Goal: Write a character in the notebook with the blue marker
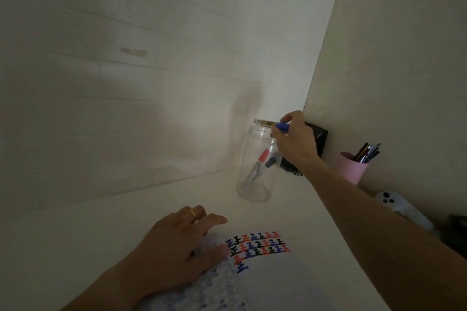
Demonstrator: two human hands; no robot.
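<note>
My right hand [295, 141] pinched the blue marker [271, 124] above the clear jar [255, 184]. Below, my left hand [177, 242] pressed flat, fingers spread, on the notebook [265, 272] on the white desk [126, 222].

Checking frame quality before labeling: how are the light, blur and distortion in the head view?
Head view: dim, with soft shadows on the wall; wide-angle bend at the edges; notebook near edge blurred, its characters still readable; right hand with the blue marker slightly soft; clear jar faint against the wall.
</note>
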